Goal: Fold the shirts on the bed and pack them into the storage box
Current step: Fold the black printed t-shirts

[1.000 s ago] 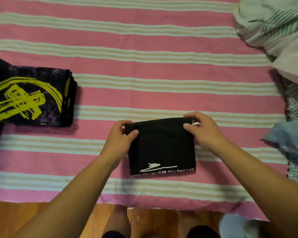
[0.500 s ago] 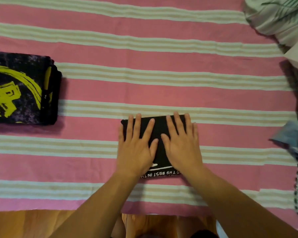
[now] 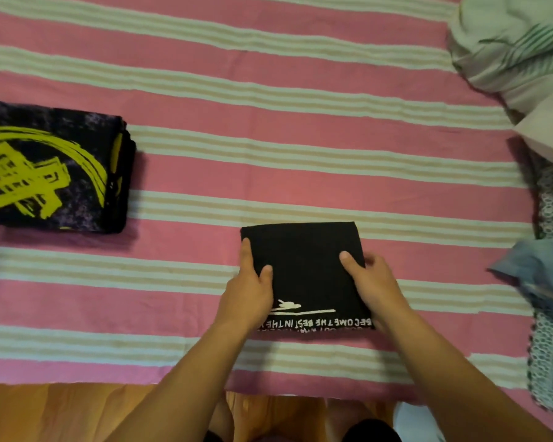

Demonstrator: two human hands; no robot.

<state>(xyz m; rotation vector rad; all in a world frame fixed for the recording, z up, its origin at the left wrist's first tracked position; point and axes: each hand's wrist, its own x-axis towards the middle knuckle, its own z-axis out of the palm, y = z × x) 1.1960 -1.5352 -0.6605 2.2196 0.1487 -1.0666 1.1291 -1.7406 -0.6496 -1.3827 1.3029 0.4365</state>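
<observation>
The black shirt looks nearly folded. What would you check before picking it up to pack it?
1. Black shirt folded into a compact square: ok.
2. Left hand grips its left edge, thumb on top: ok.
3. Right hand grips its right edge, thumb on top: ok.
4. Loose sleeves or flaps sticking out: none seen, ok.
5. Storage box within reach: cannot tell, it is not in view.
6. Yellow-print shirt lies folded to the left, well apart on the striped bedsheet: ok.
</observation>
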